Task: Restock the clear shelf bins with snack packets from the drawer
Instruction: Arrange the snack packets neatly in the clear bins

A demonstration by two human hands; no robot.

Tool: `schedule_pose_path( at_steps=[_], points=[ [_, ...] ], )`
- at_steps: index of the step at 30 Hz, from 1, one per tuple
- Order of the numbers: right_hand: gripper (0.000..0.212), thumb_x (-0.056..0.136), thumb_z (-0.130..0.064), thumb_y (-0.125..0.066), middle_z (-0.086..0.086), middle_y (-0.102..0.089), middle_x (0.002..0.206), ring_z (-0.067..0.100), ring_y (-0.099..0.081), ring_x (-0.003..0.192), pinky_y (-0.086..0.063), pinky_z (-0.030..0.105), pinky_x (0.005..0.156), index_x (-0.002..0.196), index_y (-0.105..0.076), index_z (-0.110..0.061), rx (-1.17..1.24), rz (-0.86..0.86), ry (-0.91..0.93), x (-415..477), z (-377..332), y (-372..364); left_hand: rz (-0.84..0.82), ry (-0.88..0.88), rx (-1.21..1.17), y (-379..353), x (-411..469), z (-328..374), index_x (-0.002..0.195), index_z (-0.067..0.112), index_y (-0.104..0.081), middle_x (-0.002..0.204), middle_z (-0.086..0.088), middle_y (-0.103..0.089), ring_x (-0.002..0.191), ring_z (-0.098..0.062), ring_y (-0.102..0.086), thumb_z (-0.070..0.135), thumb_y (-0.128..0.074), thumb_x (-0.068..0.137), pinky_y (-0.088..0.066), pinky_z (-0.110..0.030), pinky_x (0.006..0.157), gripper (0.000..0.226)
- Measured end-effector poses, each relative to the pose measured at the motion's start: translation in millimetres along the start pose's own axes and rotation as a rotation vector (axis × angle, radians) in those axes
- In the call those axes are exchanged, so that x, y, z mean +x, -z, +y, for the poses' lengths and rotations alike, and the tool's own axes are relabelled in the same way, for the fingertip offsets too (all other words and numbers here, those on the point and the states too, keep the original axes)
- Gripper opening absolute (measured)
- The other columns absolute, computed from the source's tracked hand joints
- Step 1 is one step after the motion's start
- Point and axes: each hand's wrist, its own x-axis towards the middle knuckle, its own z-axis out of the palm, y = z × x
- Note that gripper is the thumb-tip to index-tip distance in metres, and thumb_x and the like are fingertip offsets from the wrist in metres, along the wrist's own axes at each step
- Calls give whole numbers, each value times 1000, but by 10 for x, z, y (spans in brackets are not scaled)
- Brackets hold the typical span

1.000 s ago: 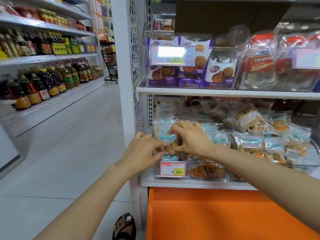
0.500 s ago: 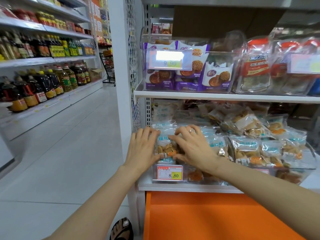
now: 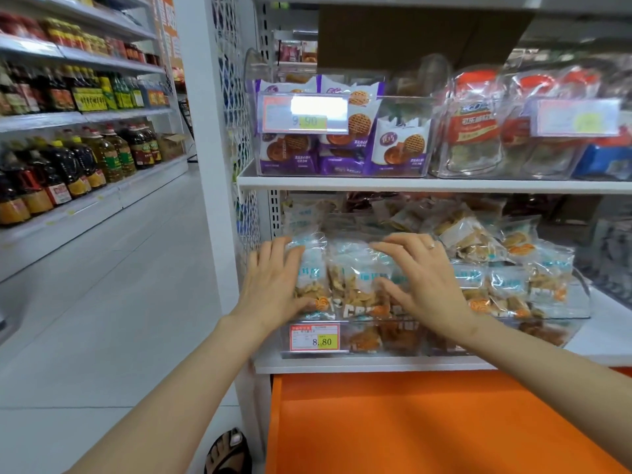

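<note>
Nearest, the orange drawer (image 3: 427, 422) sits below the shelf. Your left hand (image 3: 273, 285) and right hand (image 3: 424, 285) lie flat, fingers (image 3: 285, 249) spread wide, pressing the snack packets (image 3: 355, 285) upright in the front clear bin (image 3: 376, 342). Risk: the bin looks overfull, so lifting off abruptly may tip packets over its rim.

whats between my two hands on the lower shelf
In the head view, snack packets stand between the left hand and right hand, in the clear bin.
</note>
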Motion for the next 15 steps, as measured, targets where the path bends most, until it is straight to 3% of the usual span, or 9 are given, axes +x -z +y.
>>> schedule_pose_path(
  at_steps=[4, 8, 15],
  points=[
    [45, 83, -40, -63, 9, -50, 124, 17, -50, 95, -38, 24, 79, 123, -53, -21, 6, -84, 59, -274, 64, -8, 32, -113, -56, -68, -20, 140, 136, 16, -39, 137, -5, -32, 127, -23, -31, 41, -70, 78, -24, -30, 103, 70],
    [61, 73, -28, -79, 11, -45, 130, 18, -57, 85, -54, 30, 68, 126, -49, -23, 102, -193, 44, -342, -71, -179, 21, -107, -50, -118, -7, 145, 134, 19, -44, 131, -3, -38, 120, -21, -36, 43, -71, 76, -34, -31, 98, 68],
    [45, 75, -22, -78, 14, -49, 113, 19, -54, 72, -52, 32, 57, 114, -56, -20, 175, -163, 67, -217, -188, -286, 25, -35, -47, -149, 9, 164, 133, 22, -47, 134, -7, -37, 124, -24, -36, 39, -75, 74, -38, -34, 96, 67]
  ],
)
